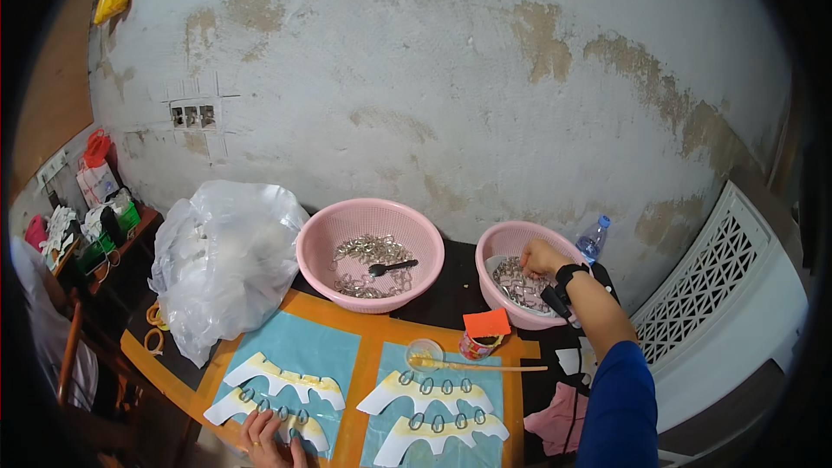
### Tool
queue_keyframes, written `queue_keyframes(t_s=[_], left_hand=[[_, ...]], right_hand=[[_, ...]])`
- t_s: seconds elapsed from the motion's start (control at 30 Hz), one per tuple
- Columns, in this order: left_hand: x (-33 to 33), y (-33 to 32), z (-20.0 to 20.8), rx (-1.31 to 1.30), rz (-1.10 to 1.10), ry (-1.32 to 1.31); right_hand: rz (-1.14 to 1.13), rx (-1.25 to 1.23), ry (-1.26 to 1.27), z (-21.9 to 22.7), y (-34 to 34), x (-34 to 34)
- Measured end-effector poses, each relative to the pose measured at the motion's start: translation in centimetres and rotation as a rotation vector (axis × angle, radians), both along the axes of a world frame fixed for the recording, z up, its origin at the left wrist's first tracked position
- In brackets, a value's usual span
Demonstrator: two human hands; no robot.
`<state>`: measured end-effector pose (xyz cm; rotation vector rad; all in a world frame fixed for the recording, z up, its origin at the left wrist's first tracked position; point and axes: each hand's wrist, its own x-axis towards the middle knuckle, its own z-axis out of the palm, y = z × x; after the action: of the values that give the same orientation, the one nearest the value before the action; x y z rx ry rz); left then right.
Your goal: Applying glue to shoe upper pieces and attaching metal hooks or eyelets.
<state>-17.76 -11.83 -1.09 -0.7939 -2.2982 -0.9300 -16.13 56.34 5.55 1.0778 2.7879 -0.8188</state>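
My right hand (542,257) reaches into the smaller pink basket (490,293) at the right, fingers bent and pinched together over a heap of small silvery metal loops (517,286). Whatever lies between those fingertips is hidden. At the lower edge, my left hand (269,440) lies with its fingers extended on a white scalloped cutout (227,407), which has a yellowish coated edge and several oval metal loops on it. Behind it sits a similar cutout (286,378) with no loops visible. Two more cutouts, an upper one (381,398) and a lower one (394,449), carry several loops each.
A larger pink basket (303,262) holds metal pieces and a black spoon (392,268). Near the cutouts are a small round tub (425,352), a wooden stick (485,366) and a can (477,345). A plastic bag (221,260), bottle (594,238) and white plastic chair (719,295) stand around.
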Motion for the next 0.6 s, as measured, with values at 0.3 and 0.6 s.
queue_keyframes(t_s=[0.3,0.6], left_hand=[[-0.4,-0.3,-0.9,0.067,-0.043,0.029],[-0.3,-0.2,-0.1,0.106,-0.049,0.025]], right_hand=[[0.051,0.036,-0.189,-0.5,-2.7,-0.8],[0.103,0.05,-0.237,-0.9,-1.7,-0.3]])
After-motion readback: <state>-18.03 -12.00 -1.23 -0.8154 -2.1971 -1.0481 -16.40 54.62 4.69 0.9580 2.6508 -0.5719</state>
